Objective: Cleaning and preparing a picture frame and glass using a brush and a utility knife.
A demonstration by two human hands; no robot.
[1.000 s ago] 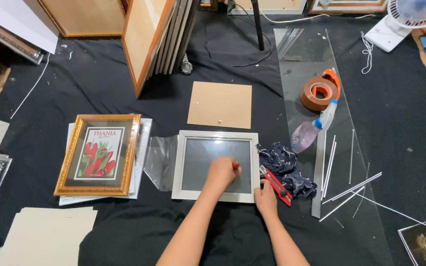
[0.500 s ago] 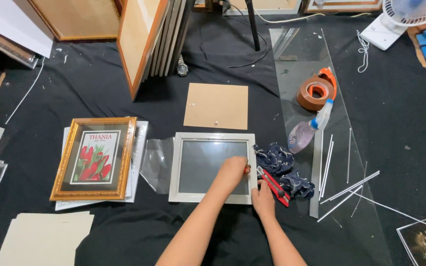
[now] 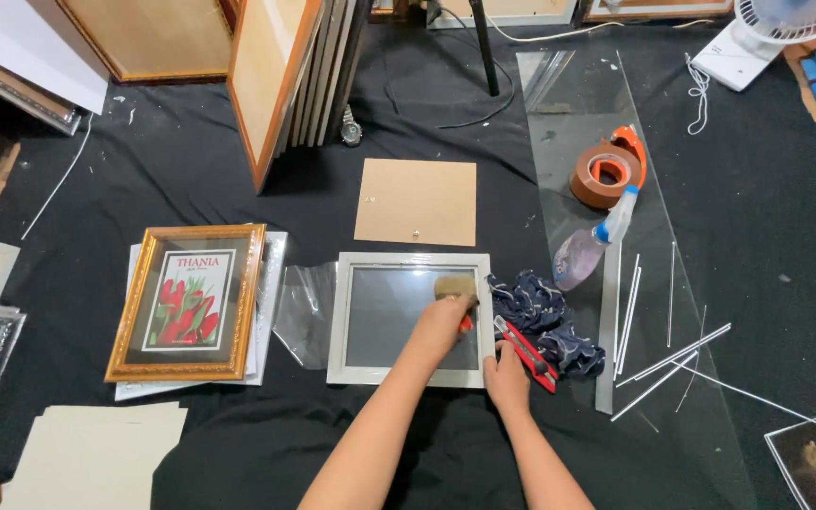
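Since a second ago the left hand (image 3: 446, 319) is sliding up the glass toward the far right corner of the pale grey rectangular picture frame (image 3: 411, 320), and a tan patch, perhaps a brush head or its reflection, is now showing just beyond the fingertips. Well to the left of those fingers, an ornate gold-framed print of red flowers (image 3: 187, 301) is lying on a stack of pale boards, and a crumpled sheet of clear plastic film (image 3: 302, 312) is resting between it and the grey frame. Beyond the fingers, a plain brown hardboard backing panel (image 3: 416, 202) is sitting apart on the black cloth. The left fingers are curling closed around a small red-handled tool, whose tip I cannot make out, and pressing it onto the glass. Just to their right, the right hand (image 3: 507, 379) is bracing the frame's near right corner, fingers bent against the edge and holding nothing. A red utility knife (image 3: 527, 352) is lying touching those fingertips, with a dark blue patterned rag (image 3: 545, 316) beside it and a clear spray bottle with a blue-and-white nozzle (image 3: 586, 250) and an orange-handled roll of brown tape (image 3: 607, 173) farther right on a long glass sheet. Pressing too hard could be cracking the pane, and the right fingers could be catching the knife blade if the frame is slipping.
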